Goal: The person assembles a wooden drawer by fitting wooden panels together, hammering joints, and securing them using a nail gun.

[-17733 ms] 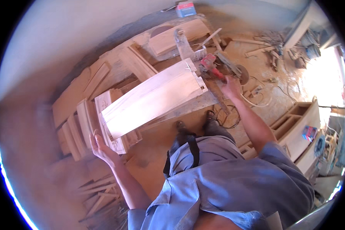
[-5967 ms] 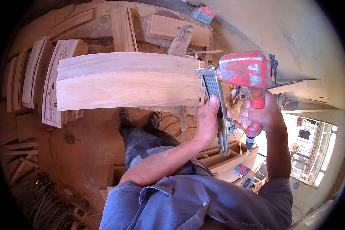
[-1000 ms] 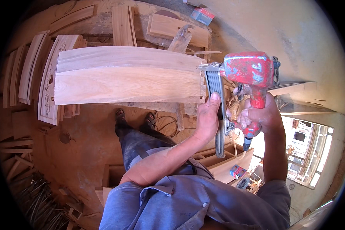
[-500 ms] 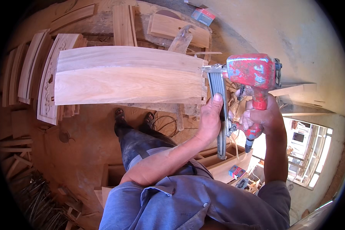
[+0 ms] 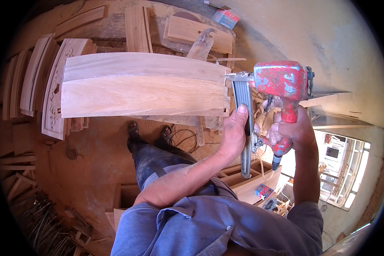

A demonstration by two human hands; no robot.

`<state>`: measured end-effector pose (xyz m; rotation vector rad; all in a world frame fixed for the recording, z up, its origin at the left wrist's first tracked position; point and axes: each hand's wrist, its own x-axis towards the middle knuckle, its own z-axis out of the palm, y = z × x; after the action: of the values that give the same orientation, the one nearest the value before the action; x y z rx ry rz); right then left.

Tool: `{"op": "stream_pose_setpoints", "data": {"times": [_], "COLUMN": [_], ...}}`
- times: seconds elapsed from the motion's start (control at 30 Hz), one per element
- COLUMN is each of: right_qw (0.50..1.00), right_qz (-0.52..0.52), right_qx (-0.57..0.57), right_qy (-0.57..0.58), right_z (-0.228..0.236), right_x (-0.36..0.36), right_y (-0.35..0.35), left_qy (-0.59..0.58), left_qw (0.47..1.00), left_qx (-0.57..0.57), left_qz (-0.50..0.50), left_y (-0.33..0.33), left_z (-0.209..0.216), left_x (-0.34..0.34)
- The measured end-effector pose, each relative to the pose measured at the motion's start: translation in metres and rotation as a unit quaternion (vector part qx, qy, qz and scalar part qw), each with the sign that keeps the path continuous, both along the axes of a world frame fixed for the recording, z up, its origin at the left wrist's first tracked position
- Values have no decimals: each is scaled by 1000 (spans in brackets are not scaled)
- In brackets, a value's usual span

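Note:
A worn red nail gun (image 5: 281,81) is held level at the right end of a pale wooden panel (image 5: 145,91). Its nose touches or nearly touches the panel's end edge. My right hand (image 5: 301,128) is closed around the gun's red handle, with the air hose fitting below it. My left hand (image 5: 234,130) is closed at the long grey magazine (image 5: 240,91), close to the panel's near right corner. The thumb lies along the magazine, while the other fingers are mostly hidden. The panel lies flat on a work surface, made up of two strips with a visible joint.
Carved boards (image 5: 57,87) and plain planks (image 5: 34,74) stand stacked at the left. More boards (image 5: 200,34) and a small box (image 5: 226,18) are at the back. A wooden frame (image 5: 256,179) stands beside me at the right. Thin offcuts (image 5: 47,226) lie at lower left.

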<state>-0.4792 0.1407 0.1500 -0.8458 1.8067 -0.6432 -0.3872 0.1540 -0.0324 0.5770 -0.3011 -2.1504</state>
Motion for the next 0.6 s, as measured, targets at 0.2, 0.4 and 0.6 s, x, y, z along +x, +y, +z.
{"op": "stream_pose_setpoints", "data": {"times": [0.2,0.4,0.6], "right_qw": [1000,999,998], "right_qz": [27,34,23], "right_qx": [-5,12,11], "right_qy": [7,24,62], "right_z": [-1,2,4], "right_x": [-1,1,1], "right_y": [-2,-5,-4], "left_qy": [8,8,58], "left_qw": [1000,1000,998], "left_qx": [5,8,18], "left_qz": [-11,-5,-9], "left_y": [0,0,-1], "left_z": [0,-1,1], "left_x": [3,1,-2]}}
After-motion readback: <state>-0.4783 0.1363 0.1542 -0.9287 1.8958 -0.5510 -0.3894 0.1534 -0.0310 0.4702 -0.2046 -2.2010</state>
